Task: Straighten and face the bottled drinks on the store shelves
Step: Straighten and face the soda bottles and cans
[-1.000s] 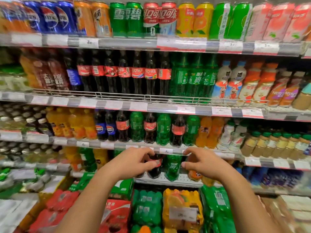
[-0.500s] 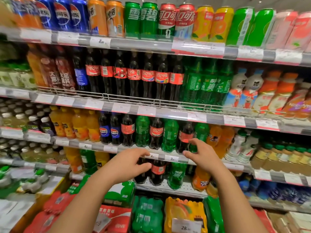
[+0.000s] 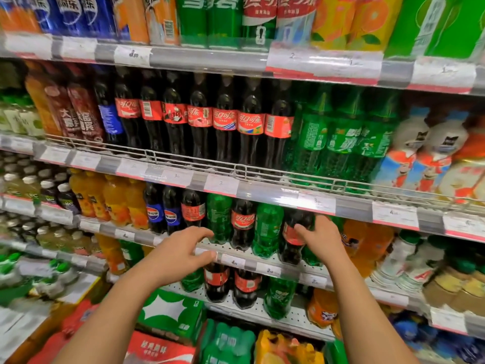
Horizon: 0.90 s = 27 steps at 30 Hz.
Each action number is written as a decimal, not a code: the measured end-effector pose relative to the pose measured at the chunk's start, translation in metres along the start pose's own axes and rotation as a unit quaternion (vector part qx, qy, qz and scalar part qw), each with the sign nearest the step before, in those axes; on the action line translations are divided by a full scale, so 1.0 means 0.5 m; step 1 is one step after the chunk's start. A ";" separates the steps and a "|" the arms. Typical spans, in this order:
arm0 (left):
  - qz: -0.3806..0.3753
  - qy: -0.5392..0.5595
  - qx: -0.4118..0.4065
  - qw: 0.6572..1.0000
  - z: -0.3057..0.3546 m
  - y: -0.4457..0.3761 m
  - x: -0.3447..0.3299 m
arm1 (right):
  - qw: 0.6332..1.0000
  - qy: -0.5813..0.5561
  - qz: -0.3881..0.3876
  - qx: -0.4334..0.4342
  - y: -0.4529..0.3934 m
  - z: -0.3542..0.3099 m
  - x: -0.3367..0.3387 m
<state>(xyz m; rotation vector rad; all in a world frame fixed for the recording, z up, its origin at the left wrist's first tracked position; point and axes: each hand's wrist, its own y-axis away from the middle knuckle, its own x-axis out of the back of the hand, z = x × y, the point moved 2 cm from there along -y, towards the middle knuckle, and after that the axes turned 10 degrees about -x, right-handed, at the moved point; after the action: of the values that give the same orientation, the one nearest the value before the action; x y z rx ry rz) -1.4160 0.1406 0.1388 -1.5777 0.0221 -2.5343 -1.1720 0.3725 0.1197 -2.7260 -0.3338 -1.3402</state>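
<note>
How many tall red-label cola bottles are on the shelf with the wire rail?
7 cola bottles stand in a row behind the wire rail, between a blue-label bottle on their left and green bottles on their right. More may hide behind.

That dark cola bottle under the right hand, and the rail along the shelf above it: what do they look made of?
Cola bottle: looks like clear glossy plastic, dark drink showing through, with a red film label. The right hand holds it.
Rail: looks like thin light-coated metal wire, judging by its welded-looking uprights, though the coating is unclear.
</note>
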 end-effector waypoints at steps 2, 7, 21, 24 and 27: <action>0.006 0.000 0.011 1.000 -0.014 -0.021 -0.007 | 1.000 0.002 0.023 -0.005 -0.029 0.004 -0.011; 0.013 0.012 0.013 1.000 -0.058 -0.079 -0.021 | 0.999 -0.021 -0.014 -0.039 -0.087 0.013 -0.047; 0.108 0.093 0.099 0.985 -0.196 -0.300 -0.038 | 0.990 -0.011 0.059 -0.125 -0.086 -0.002 -0.059; 0.128 0.098 0.121 0.979 -0.195 -0.326 -0.035 | 0.988 0.049 0.093 -0.109 -0.051 -0.004 -0.052; 0.132 0.098 0.114 0.980 -0.204 -0.349 -0.037 | 0.990 0.047 0.113 -0.069 -0.019 -0.005 -0.055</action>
<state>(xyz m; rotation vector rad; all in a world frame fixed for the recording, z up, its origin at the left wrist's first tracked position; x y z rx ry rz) -1.5208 0.3083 0.0935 -1.1546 -0.0318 -2.3755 -1.1923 0.3769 0.0995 -2.6946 0.0760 -1.4709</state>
